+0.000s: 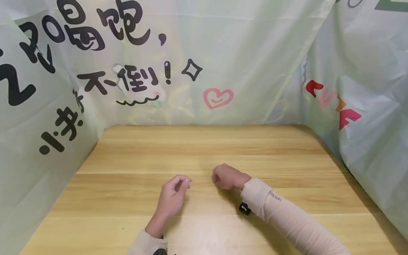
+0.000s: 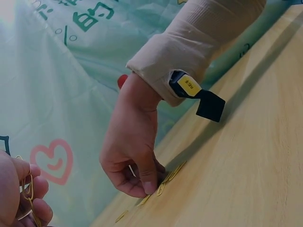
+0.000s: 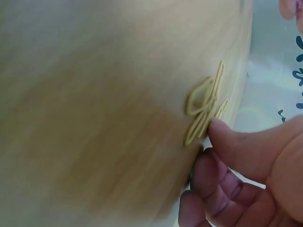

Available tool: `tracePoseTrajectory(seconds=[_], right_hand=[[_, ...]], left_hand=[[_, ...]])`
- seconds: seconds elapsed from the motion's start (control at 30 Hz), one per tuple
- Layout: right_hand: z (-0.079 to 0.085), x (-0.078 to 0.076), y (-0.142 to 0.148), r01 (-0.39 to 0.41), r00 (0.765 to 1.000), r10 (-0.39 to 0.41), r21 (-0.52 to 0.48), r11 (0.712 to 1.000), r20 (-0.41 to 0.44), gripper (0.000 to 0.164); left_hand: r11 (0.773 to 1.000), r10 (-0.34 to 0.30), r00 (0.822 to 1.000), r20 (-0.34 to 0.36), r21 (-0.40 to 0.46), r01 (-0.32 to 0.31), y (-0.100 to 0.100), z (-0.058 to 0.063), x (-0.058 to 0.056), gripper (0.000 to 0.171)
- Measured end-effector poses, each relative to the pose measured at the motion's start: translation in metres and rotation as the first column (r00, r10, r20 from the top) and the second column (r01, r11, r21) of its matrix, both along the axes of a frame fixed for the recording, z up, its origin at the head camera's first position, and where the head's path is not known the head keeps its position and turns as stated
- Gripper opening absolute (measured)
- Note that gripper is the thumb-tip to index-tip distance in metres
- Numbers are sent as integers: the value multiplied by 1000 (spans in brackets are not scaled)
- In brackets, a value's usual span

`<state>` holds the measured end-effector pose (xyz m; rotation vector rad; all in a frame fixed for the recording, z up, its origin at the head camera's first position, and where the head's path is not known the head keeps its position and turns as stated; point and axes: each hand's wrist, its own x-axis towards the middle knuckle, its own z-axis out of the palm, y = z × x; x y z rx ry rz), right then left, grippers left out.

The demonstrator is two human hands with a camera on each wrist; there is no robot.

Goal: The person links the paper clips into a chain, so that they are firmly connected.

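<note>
Several gold paper clips [image 2: 171, 175] lie in a small heap on the wooden table [image 1: 255, 156]; close up the heap of clips [image 3: 204, 109] overlaps. My right hand [image 1: 216, 179] is curled over them, its thumb tip [image 3: 222, 130] on the end of one clip and the fingers tucked beneath; this right hand [image 2: 142, 182] seems to pinch a clip. My left hand [image 1: 187, 181] hovers just left of it, fingers bent, pinching linked gold clips [image 2: 27, 189] that dangle from the left hand [image 2: 21, 196].
Printed translucent plastic sheets [image 1: 242, 60] wall the table on the left, back and right. A black tag [image 1: 244, 208] hangs at my right sleeve cuff. One more loose clip [image 2: 121, 216] lies on the wood near the heap.
</note>
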<state>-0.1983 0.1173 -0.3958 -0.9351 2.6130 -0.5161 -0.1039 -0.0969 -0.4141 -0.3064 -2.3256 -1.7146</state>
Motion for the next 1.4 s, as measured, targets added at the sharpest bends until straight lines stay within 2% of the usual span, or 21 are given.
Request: tracePoseTrajectory(seconds=[0.1, 0.2, 0.57, 0.67, 0.83, 0.97, 1.07, 1.23, 1.4], right_hand=[[-1, -1, -1, -44, 999, 44, 1, 999, -18, 36], [-1, 1, -2, -50, 999, 50, 9, 999, -22, 38], [0, 2, -2, 5, 999, -6, 30, 1000, 46, 42], [1, 1, 1, 36, 996, -36, 5, 999, 78, 39], [3, -1, 6, 66, 994, -57, -93, 994, 92, 33], [4, -3, 9, 54, 998, -48, -139, 989, 46, 31], [3, -4, 10, 55, 998, -52, -162, 985, 23, 22], [2, -7, 11, 36, 999, -34, -211, 977, 14, 33], [5, -7, 11, 61, 998, -64, -213, 975, -7, 24]], left_hand=[[1000, -1, 1000, -7, 4, 1, 0, 2, 0, 22], [1000, -1, 1000, -3, 5, 1, 1, 2, 0, 22], [1000, -10, 1000, -27, 13, 11, 1, 2, 0, 19], [1000, -9, 1000, -20, 15, 9, 2, 2, 0, 20], [1000, -7, 1000, -12, 0, 7, 1, 0, 0, 20], [1000, -1, 1000, -5, -5, 1, 1, 0, -1, 22], [1000, -4, 1000, -19, -4, 4, 1, 0, -1, 21], [1000, -7, 999, -39, 5, 7, 1, 0, 0, 18], [1000, -6, 1000, -24, 18, 6, 1, 0, 0, 16]])
